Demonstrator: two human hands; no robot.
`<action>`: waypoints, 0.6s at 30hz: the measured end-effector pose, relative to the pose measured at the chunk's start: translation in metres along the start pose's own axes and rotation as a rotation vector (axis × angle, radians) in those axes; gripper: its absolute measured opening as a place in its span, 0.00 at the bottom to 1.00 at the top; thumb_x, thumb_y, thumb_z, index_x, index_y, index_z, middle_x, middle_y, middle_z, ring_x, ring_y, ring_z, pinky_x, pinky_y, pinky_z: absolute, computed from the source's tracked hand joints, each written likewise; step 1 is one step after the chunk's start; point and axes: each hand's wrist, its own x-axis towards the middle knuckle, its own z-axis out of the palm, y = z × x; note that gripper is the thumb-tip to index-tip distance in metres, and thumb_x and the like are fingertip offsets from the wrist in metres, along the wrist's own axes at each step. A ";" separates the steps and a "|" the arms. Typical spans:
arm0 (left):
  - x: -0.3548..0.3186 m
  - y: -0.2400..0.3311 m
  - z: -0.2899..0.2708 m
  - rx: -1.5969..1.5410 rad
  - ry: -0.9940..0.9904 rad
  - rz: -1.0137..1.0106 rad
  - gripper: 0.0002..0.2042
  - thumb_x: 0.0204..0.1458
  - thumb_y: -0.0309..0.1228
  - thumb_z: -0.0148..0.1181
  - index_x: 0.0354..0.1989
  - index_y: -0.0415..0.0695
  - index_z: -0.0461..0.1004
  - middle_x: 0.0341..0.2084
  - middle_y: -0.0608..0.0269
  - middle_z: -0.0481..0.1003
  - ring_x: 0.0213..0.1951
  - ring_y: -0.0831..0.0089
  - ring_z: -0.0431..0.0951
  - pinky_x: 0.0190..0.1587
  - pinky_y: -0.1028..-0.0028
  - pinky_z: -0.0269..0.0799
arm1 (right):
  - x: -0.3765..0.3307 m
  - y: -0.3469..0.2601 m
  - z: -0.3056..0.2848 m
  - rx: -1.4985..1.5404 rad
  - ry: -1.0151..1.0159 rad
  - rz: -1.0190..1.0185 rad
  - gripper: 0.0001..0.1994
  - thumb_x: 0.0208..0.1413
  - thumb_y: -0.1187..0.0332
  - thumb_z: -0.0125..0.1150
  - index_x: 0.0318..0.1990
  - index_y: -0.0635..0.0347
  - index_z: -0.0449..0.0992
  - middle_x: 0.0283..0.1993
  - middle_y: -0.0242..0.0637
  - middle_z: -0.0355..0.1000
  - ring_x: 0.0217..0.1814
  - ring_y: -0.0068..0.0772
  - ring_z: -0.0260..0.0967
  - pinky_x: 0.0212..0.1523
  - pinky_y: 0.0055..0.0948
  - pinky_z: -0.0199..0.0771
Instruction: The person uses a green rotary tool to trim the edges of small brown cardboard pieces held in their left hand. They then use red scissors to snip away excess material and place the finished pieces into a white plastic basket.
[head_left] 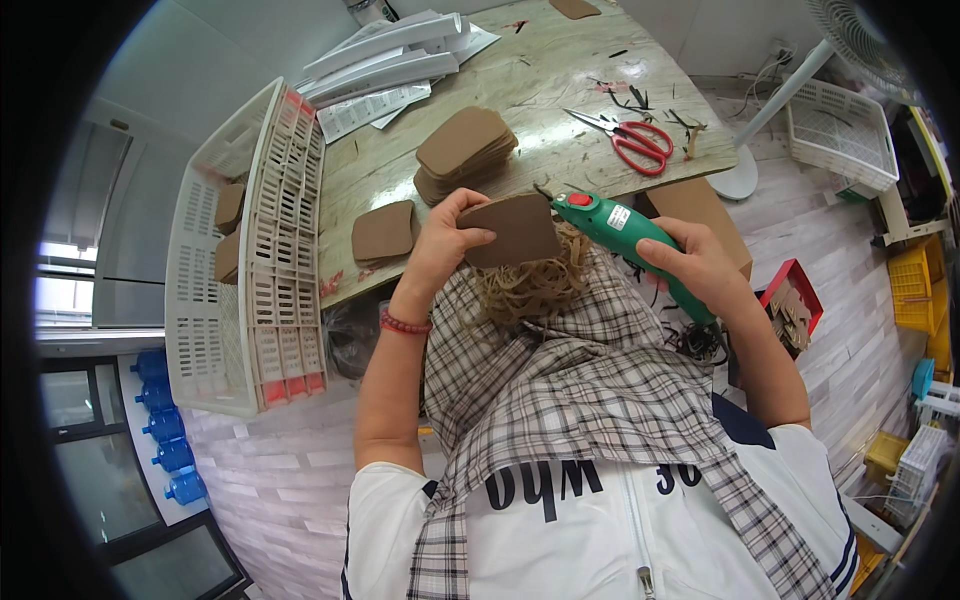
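Note:
My left hand (452, 245) pinches a brown, flat, round-cornered piece (513, 233) of leather-like sheet by its left side. In my right hand (698, 266) is a green handheld electric cutter (620, 228) with a red button, its head against the piece's upper right corner. A thin strip sticks up by the cutter's head. Under the piece, a tangle of curly brown trimmings (530, 290) lies on my checked apron (600, 410). On the table stands a tall stack of similar brown pieces (465, 142), and a lower pile (383, 232) sits nearer to my left wrist.
Red-handled scissors (640, 143) and dark scraps lie on the table (560, 75) at right. Papers (385, 65) are heaped at the back left. A white plastic crate (262, 260) holding brown pieces flanks the left edge. A red box (797, 305) of scraps is on my right.

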 end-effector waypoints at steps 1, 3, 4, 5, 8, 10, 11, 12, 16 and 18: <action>-0.001 0.002 -0.004 0.064 0.035 0.022 0.15 0.45 0.14 0.60 0.41 0.42 0.72 0.33 0.69 0.76 0.35 0.83 0.74 0.38 0.82 0.71 | 0.000 0.001 -0.002 -0.004 -0.018 0.008 0.18 0.56 0.57 0.62 0.42 0.66 0.76 0.24 0.29 0.68 0.23 0.16 0.64 0.24 0.19 0.64; -0.002 0.001 -0.011 -0.057 0.098 0.041 0.11 0.45 0.17 0.64 0.38 0.41 0.74 0.31 0.67 0.77 0.31 0.81 0.76 0.35 0.80 0.73 | 0.000 0.004 -0.003 -0.013 -0.054 0.024 0.18 0.56 0.57 0.62 0.43 0.66 0.75 0.24 0.29 0.69 0.23 0.16 0.64 0.24 0.19 0.65; -0.002 0.001 -0.014 -0.103 0.115 0.055 0.10 0.45 0.18 0.64 0.37 0.40 0.75 0.30 0.67 0.78 0.31 0.81 0.76 0.35 0.80 0.73 | 0.000 0.005 -0.002 -0.010 -0.063 0.029 0.18 0.56 0.57 0.62 0.43 0.66 0.75 0.24 0.29 0.68 0.23 0.16 0.64 0.24 0.19 0.65; -0.002 0.001 -0.016 -0.149 0.132 0.069 0.09 0.45 0.18 0.65 0.36 0.40 0.76 0.29 0.66 0.78 0.30 0.81 0.77 0.34 0.80 0.74 | 0.000 0.007 -0.001 -0.007 -0.073 0.034 0.18 0.56 0.57 0.62 0.43 0.66 0.75 0.24 0.29 0.68 0.23 0.16 0.64 0.24 0.19 0.65; -0.002 0.000 -0.018 -0.204 0.121 0.043 0.07 0.45 0.19 0.66 0.33 0.39 0.77 0.28 0.65 0.79 0.29 0.80 0.77 0.35 0.79 0.74 | 0.000 0.007 0.002 0.002 -0.117 0.046 0.19 0.56 0.57 0.62 0.43 0.67 0.75 0.24 0.29 0.68 0.23 0.16 0.64 0.25 0.19 0.65; -0.003 -0.003 -0.019 -0.215 0.107 0.020 0.07 0.45 0.18 0.66 0.33 0.39 0.78 0.28 0.65 0.79 0.29 0.79 0.78 0.35 0.79 0.75 | 0.000 0.007 0.004 0.002 -0.137 0.054 0.19 0.56 0.57 0.62 0.43 0.67 0.75 0.25 0.29 0.68 0.24 0.16 0.64 0.25 0.19 0.65; -0.003 -0.004 -0.019 -0.218 0.100 0.007 0.07 0.45 0.18 0.66 0.33 0.39 0.78 0.28 0.64 0.79 0.29 0.79 0.78 0.35 0.79 0.75 | 0.000 0.008 0.005 -0.002 -0.141 0.058 0.19 0.56 0.57 0.62 0.43 0.67 0.75 0.25 0.29 0.68 0.24 0.16 0.64 0.26 0.19 0.65; -0.004 -0.004 -0.018 -0.222 0.093 -0.007 0.07 0.44 0.18 0.66 0.33 0.39 0.78 0.28 0.64 0.79 0.29 0.79 0.78 0.35 0.79 0.75 | 0.001 0.008 0.006 -0.005 -0.144 0.062 0.19 0.56 0.57 0.62 0.43 0.67 0.75 0.25 0.29 0.68 0.24 0.16 0.64 0.26 0.19 0.66; -0.004 -0.007 -0.016 -0.237 0.032 -0.068 0.07 0.45 0.18 0.64 0.34 0.39 0.77 0.29 0.64 0.79 0.30 0.78 0.78 0.36 0.78 0.75 | 0.001 0.006 0.012 -0.027 -0.138 0.053 0.20 0.55 0.57 0.62 0.44 0.67 0.75 0.26 0.30 0.69 0.24 0.16 0.64 0.26 0.20 0.67; -0.004 -0.008 -0.014 -0.229 -0.008 -0.095 0.07 0.46 0.17 0.64 0.34 0.38 0.77 0.30 0.63 0.80 0.31 0.78 0.78 0.37 0.78 0.75 | 0.002 0.006 0.014 -0.053 -0.147 0.056 0.20 0.55 0.57 0.62 0.44 0.67 0.75 0.27 0.31 0.69 0.24 0.16 0.64 0.26 0.20 0.67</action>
